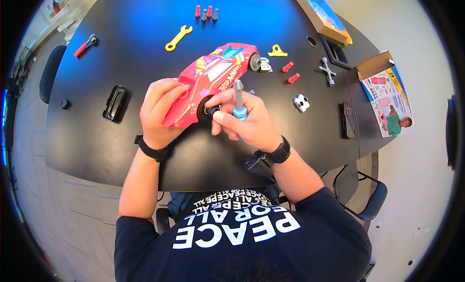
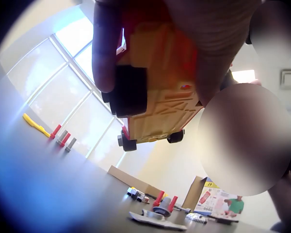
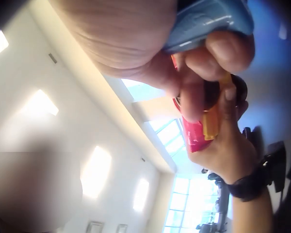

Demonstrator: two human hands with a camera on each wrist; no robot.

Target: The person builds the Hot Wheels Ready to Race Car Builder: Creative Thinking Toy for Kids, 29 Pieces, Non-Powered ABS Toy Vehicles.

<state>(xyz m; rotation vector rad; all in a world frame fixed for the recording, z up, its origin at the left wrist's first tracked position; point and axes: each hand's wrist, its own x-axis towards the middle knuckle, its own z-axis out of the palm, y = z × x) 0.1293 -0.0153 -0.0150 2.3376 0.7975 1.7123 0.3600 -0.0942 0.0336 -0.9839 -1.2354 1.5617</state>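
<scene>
My left hand (image 1: 159, 107) grips the near end of a red toy car (image 1: 219, 71), held up over the table. A blue-handled toy screwdriver (image 1: 239, 103) is in my right hand (image 1: 254, 126), its grey tip pointing up and away. The thumb and index finger of that hand are at a small black part on the near side wheel (image 1: 202, 110). In the left wrist view the car's yellow underside (image 2: 160, 97) shows, with a black wheel (image 2: 131, 90) close to my fingertip. The screwdriver's handle (image 3: 211, 22) crosses the top of the right wrist view.
Beyond the car lie a yellow wrench (image 1: 178, 38) and several red and grey bolts (image 1: 207, 13). On the right are two red bolts (image 1: 290, 72), a silver engine piece (image 1: 301, 103), a grey cross wrench (image 1: 327, 71) and an opened box (image 1: 386, 93). A black tray-like part (image 1: 115, 103) lies left.
</scene>
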